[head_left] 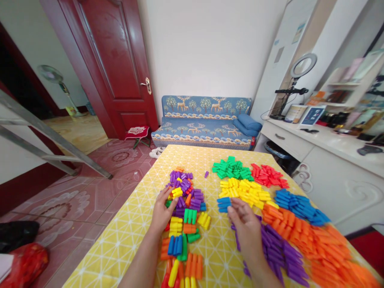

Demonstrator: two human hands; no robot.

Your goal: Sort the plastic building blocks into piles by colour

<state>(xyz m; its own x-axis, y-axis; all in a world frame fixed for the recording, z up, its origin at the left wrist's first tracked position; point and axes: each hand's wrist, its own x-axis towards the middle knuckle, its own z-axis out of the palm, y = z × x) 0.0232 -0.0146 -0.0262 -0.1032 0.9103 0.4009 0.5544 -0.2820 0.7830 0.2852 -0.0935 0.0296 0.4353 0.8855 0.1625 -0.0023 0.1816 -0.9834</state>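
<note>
My left hand (162, 210) reaches over the mixed-colour heap at the left of the table. Its thumb and fingers close around a small yellow plastic piece (177, 193) of joined tubes. Purple pieces (196, 199) lie just beyond its fingertips. My right hand (246, 224) pinches a blue plastic piece (223, 205) with several ridged tubes side by side. That hand is in front of the yellow pile (244, 191) and beside the purple pile (274, 250), which it partly covers. Nearer me on the left lie a green piece (190, 216) and an orange piece (194, 266).
Sorted piles of green (232, 169), red (268, 176), blue (301, 207) and orange (324, 248) pieces line the right side. A single purple piece (206, 174) lies apart. The yellow patterned tablecloth (123, 236) covers the table. Beyond stands a blue sofa (204, 122); a white desk (330, 148) is right.
</note>
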